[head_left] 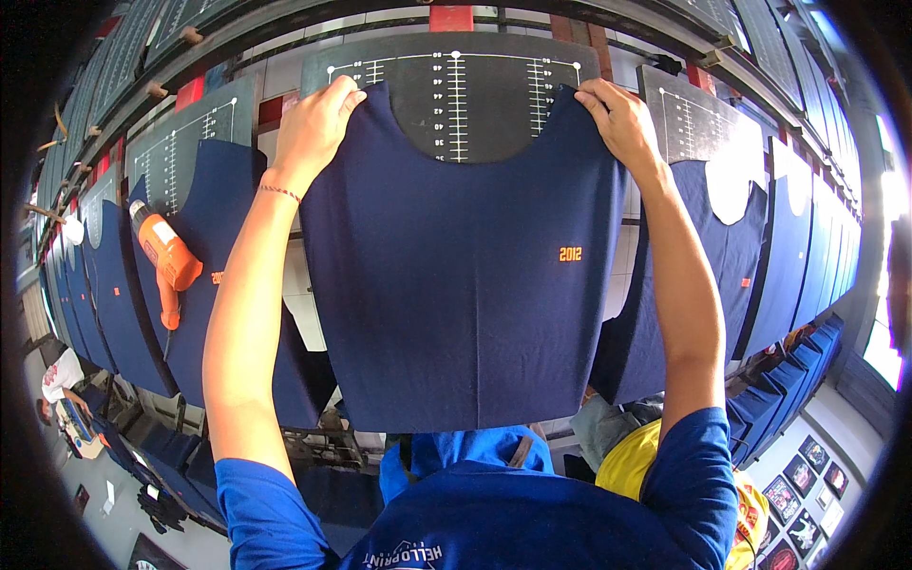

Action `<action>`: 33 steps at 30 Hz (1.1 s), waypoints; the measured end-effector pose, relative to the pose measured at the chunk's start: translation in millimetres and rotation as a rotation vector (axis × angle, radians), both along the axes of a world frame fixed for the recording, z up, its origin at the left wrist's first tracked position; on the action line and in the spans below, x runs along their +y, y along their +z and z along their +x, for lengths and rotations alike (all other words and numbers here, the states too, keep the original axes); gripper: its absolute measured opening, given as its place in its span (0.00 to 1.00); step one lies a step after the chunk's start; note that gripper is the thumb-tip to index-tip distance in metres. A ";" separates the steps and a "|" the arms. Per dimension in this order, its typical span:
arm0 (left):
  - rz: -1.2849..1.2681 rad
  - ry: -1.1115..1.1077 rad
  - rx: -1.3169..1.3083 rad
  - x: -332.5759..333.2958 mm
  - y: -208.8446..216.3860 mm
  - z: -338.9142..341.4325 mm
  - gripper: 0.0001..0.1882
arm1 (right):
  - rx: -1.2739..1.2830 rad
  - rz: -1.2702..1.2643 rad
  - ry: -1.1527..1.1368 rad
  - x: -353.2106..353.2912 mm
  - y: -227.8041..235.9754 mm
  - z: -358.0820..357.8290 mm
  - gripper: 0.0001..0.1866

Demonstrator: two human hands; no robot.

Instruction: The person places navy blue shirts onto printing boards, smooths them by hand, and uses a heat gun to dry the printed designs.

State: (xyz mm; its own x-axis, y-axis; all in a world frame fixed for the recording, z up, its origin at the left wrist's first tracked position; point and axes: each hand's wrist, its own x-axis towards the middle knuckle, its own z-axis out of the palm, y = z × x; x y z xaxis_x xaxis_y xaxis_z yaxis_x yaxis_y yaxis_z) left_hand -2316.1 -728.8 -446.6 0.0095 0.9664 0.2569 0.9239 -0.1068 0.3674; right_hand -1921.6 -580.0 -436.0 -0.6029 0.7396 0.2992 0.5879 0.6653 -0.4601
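Observation:
A navy blue shirt panel [456,313] with a scooped neckline and a small orange print lies over a dark board [408,114] marked with white ruler lines. My left hand [318,123] pinches its upper left shoulder corner near the board's edge. Closed on the opposite shoulder corner is my right hand [616,119]. Between the two hands, the curved neckline leaves the board's centre scale showing. Both arms reach straight forward, one along each side of the cloth. The panel's lower edge hangs near my body.
An orange heat gun [163,249] rests on the neighbouring navy panel [204,323] at left. Another panel [703,256] lies on a board to the right. More panel-covered boards run along both sides. A person in yellow [635,461] is close by at lower right; another person [65,378] is far left.

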 end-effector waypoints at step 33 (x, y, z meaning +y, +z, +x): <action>0.231 0.322 0.081 -70.8 4.8 39.9 0.26 | -0.017 0.125 -0.545 -100.8 3.2 -12.1 0.35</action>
State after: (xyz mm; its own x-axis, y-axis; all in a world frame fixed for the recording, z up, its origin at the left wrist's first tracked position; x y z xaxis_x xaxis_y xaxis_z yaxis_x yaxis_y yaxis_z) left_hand -2276.2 -799.6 -441.9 -0.2550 0.8400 0.4790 0.9487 0.1215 0.2920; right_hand -1933.7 -680.8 -432.8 -0.1487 0.9052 0.3981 0.8690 0.3118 -0.3843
